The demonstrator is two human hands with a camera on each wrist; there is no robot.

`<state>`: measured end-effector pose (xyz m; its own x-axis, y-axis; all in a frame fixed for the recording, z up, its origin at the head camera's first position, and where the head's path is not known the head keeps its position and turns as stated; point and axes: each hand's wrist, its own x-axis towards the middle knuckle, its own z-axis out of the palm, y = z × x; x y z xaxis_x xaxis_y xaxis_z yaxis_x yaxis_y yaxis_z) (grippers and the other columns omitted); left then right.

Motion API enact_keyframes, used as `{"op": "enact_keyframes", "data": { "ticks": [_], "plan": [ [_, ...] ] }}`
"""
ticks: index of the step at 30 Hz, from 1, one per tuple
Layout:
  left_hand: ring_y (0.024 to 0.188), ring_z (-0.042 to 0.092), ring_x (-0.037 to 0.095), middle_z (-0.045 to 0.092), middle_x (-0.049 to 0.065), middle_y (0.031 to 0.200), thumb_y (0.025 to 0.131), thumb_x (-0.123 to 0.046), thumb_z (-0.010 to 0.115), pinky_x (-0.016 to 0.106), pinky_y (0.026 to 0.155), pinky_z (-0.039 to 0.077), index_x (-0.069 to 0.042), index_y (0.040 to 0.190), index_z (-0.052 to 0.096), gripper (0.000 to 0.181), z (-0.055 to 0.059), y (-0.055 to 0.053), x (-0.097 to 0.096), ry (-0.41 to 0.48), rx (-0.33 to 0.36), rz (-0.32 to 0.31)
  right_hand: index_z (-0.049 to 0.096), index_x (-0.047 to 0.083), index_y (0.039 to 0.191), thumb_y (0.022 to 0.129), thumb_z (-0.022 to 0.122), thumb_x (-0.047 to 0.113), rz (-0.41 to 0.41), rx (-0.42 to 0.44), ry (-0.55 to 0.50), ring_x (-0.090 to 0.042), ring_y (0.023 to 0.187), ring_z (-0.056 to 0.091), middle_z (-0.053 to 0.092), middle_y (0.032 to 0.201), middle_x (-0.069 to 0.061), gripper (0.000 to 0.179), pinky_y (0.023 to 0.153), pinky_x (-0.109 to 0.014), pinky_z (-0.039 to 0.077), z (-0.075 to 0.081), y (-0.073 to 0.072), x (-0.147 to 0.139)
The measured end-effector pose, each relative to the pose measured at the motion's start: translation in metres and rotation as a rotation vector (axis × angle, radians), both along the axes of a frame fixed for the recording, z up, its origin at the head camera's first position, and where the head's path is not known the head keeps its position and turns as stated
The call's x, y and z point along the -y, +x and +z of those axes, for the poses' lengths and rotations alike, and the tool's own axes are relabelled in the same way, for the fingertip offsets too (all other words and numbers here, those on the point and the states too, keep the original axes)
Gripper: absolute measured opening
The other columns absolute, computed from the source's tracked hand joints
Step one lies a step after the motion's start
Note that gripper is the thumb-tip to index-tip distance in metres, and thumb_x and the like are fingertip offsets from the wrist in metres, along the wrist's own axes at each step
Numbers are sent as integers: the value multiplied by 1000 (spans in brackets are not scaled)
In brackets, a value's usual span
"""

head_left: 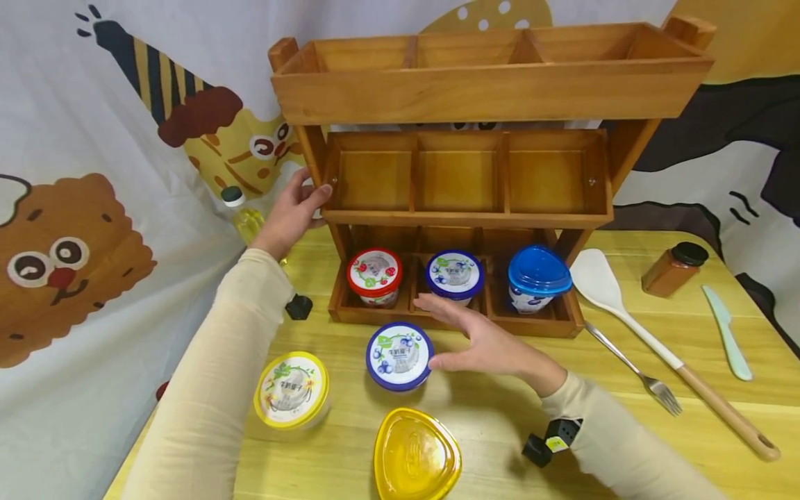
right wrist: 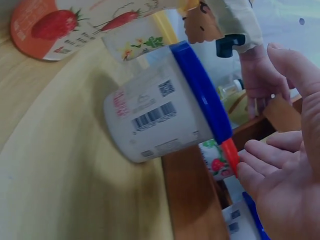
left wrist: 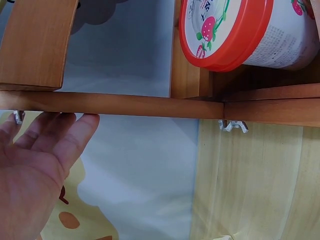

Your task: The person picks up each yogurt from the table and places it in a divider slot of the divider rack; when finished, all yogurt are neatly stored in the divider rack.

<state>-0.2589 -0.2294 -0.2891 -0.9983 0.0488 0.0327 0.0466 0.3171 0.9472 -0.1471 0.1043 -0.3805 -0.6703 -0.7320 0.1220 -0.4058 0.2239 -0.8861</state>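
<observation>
In the head view my left hand is at the left upright of a three-tier wooden shelf; its fingertips touch the side board in the left wrist view. My right hand hovers with fingers spread, holding nothing. Its thumb is close to a purple-lidded blueberry tub on the table; whether they touch I cannot tell. On the bottom tier sit a red-lidded strawberry tub, another purple-lidded blueberry tub and a blue-lidded tub, one per compartment.
A yellow-lidded tub and a tub with a yellow see-through lid stand nearer me. To the right lie a fork, a white spatula, a jar and a green knife. An oil bottle stands behind my left hand.
</observation>
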Motion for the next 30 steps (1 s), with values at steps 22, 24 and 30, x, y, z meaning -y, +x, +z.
{"op": "enact_keyframes", "data": {
  "ticks": [22, 24, 30],
  "plan": [
    [137, 44, 28, 39, 15, 154, 99, -42, 53, 49, 105, 48, -23, 158, 15, 73, -2, -1, 1, -8, 12, 13, 23, 13, 157, 79, 84, 30, -2, 59, 53, -30, 148, 28, 27, 162, -10, 101, 119, -55, 24, -36, 4, 9],
    [137, 44, 28, 39, 15, 154, 99, -43, 53, 49, 105, 48, -23, 158, 15, 73, -2, -1, 1, -8, 12, 13, 23, 13, 157, 77, 85, 32, -11, 38, 82, -31, 148, 27, 26, 162, -9, 102, 119, -56, 24, -38, 5, 11],
    [139, 42, 28, 38, 16, 155, 100, -41, 53, 50, 106, 47, -22, 159, 14, 73, -2, 0, 1, -2, 13, 7, 22, 17, 157, 76, 86, 31, -9, 50, 89, -31, 143, 35, 30, 160, -10, 104, 117, -57, 27, -43, 6, 17]
  ]
}}
